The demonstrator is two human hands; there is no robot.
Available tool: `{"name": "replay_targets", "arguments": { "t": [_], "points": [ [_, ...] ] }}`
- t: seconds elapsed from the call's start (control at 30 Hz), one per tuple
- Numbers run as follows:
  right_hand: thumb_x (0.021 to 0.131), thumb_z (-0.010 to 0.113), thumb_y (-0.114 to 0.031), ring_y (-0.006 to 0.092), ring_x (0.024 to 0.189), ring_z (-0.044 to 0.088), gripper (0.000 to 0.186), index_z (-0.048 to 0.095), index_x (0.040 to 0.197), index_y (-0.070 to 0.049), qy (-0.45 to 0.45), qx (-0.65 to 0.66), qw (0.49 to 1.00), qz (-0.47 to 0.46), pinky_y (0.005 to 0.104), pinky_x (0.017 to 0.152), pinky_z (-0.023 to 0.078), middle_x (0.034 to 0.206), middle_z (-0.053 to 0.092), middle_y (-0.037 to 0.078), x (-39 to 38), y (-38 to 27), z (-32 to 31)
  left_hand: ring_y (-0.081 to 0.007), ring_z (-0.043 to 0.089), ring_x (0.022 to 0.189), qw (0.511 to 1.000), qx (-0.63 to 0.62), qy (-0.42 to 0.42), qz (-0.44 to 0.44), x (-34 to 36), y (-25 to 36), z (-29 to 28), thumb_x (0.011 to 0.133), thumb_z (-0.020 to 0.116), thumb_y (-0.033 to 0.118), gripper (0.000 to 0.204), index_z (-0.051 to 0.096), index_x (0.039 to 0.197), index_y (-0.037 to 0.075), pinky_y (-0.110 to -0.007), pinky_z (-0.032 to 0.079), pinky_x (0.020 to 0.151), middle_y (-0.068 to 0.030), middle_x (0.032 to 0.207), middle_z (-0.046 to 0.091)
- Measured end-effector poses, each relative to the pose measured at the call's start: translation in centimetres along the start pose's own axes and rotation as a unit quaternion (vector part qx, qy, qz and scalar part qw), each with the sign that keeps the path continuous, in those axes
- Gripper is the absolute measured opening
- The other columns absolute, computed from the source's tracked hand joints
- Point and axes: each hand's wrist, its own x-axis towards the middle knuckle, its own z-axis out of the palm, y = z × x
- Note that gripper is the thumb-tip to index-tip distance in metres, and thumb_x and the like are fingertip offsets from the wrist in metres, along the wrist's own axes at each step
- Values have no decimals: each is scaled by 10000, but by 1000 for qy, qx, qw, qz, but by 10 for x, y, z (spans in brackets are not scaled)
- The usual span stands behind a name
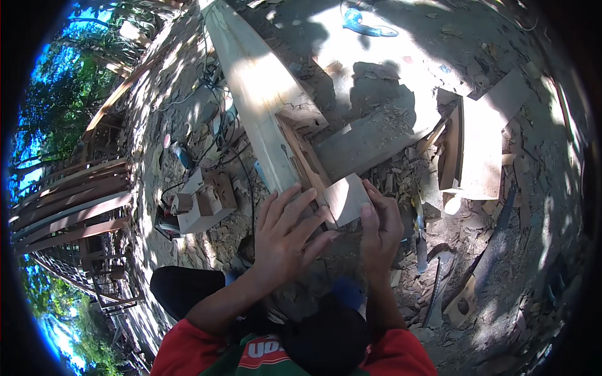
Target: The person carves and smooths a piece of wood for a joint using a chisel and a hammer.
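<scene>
A long, thick wooden beam (pixel 254 81) runs from the far left toward me, with a rough notch cut along its right side near my end. My left hand (pixel 291 232) lies on the beam's near end, fingers spread and nothing gripped. A small squared wooden block (pixel 347 199) sits against the beam's near right corner. Around its right side the thumb and fingers of my right hand (pixel 381 227) close, holding it. The block's underside and its contact with the beam are hidden from this view.
To the right stand a boxy wooden piece (pixel 480 150) and a handsaw (pixel 467 301). A chisel-like tool (pixel 421 244) lies nearer. Left of the beam are cables (pixel 219 119) and a cut wooden block (pixel 210 203). A blue power tool (pixel 364 24) lies far off among wood chips.
</scene>
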Motion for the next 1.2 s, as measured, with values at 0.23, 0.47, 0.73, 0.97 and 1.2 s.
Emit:
{"name": "replay_targets", "arguments": {
  "t": [0.23,0.47,0.73,0.97,1.2],
  "points": [
    [1010,541,-117,245,1124,667,300,662,1209,72,3,0,1000,4,358,1001,490,1212,699,201,8,-18,-3,-312,569,1251,999,28,17,30,-1,7,4,798,790,239,382,730,1116,36,-513,425,1056,-102,1218,654],
    [974,598,-66,268,1118,690,258,669,1166,91,15,-36,998,-48,355,963,525,1189,707,234,5,-10,-2,-328,562,1264,999,42,-4,28,-2,12,2,799,775,192,404,706,1152,9,-525,414,1068,-121,1229,637],
    [985,582,-90,278,1157,672,274,666,1182,80,17,-70,997,-24,368,994,507,1212,697,235,5,-19,1,-336,563,1264,999,29,-8,38,-2,10,2,760,816,266,503,685,1156,-14,-532,400,1082,-143,1238,616],
    [1029,492,-164,265,1127,654,344,664,1177,93,-4,-37,999,6,382,1030,465,1204,693,216,12,-17,-4,-330,541,1291,999,18,-21,44,-1,4,-1,738,830,324,561,680,1177,8,-529,397,1088,-131,1270,595],
    [1050,511,-201,194,998,667,331,694,1119,65,59,-36,995,73,319,926,508,1077,721,147,5,16,-21,-326,541,1270,999,25,-28,38,-1,5,-1,753,820,335,551,685,1167,-3,-511,414,1077,-125,1264,593]
  ]
}}
